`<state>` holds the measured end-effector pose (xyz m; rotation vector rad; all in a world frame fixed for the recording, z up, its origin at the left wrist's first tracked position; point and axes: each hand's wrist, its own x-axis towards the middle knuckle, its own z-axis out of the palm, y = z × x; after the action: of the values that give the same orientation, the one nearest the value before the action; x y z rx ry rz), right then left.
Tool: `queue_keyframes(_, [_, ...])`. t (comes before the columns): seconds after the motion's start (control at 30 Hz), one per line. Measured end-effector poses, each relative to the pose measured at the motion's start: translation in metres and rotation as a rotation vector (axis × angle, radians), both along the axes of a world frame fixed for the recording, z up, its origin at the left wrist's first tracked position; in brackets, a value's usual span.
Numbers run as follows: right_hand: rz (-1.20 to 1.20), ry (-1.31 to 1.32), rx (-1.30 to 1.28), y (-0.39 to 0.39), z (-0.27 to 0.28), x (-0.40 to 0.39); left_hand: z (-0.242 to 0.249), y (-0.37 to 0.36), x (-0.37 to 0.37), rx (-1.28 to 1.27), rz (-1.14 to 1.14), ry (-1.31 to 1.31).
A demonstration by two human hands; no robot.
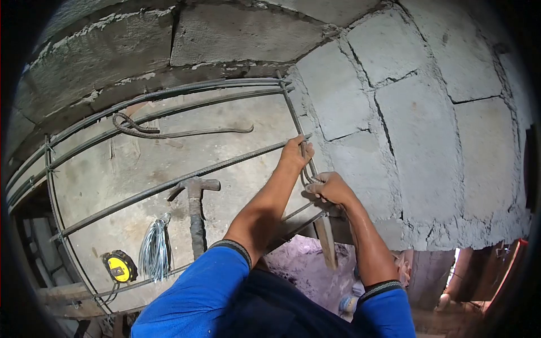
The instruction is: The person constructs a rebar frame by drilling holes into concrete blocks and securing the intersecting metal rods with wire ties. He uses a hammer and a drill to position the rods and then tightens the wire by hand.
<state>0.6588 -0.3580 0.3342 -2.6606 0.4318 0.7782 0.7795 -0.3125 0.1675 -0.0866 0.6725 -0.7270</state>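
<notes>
My left hand (295, 154) grips the end of a ribbed rebar (169, 186) where it crosses an upright bar (293, 118) of a rebar grid. Just below it, my right hand (331, 188) is closed around a thin bent tie wire (307, 179) at the same upright bar. Both arms wear blue sleeves with dark cuffs. The grid lies over a flat concrete surface (112, 169) beside a grey block wall (417, 129).
A hammer (195, 208) lies on the concrete under the grid. Beside it are a bundle of tie wire (153, 249) and a yellow tape measure (119, 267). A bent bar tool (169, 132) rests near the top bars. A wooden board (326, 242) hangs below my right hand.
</notes>
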Motion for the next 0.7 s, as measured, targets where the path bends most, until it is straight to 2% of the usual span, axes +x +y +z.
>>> queue_keyframes(0.07, [-0.321,0.025,0.302,0.002,-0.005,0.002,-0.01,-0.007,0.0,0.061,-0.04,-0.057])
queue_keyframes(0.1, [-0.318,0.028,0.306,0.003,-0.006,0.004,-0.016,-0.009,0.001,0.119,-0.084,-0.117])
queue_keyframes(0.17, [-0.542,0.036,0.552,0.02,0.005,0.014,-0.01,0.001,0.001,0.138,-0.101,-0.148])
queue_keyframes(0.2, [-0.549,0.036,0.555,0.017,0.011,0.021,-0.003,0.006,0.001,0.151,-0.121,-0.179])
queue_keyframes(0.27, [-0.014,-0.046,0.204,0.009,0.026,0.044,0.001,0.012,0.008,0.095,-0.204,-0.088])
queue_keyframes(0.33, [0.501,-0.432,-0.446,0.008,0.042,0.064,-0.009,0.009,0.009,-0.031,-0.201,-0.12])
queue_keyframes(0.37, [0.501,-0.437,-0.448,0.015,0.054,0.074,0.012,0.02,0.005,-0.028,-0.206,-0.056])
queue_keyframes(0.43, [0.752,-0.481,-0.564,0.029,0.074,0.093,0.021,0.024,0.008,-0.027,-0.211,-0.073])
queue_keyframes(0.6, [0.658,-0.48,-0.662,0.022,0.069,0.112,0.016,0.016,0.017,0.064,-0.272,-0.023])
queue_keyframes(0.67, [0.398,-0.581,-0.599,0.007,0.064,0.11,0.009,0.01,0.022,0.082,-0.279,0.023])
queue_keyframes(0.7, [0.39,-0.58,-0.6,-0.002,0.062,0.104,0.002,0.008,0.025,0.039,-0.268,0.006])
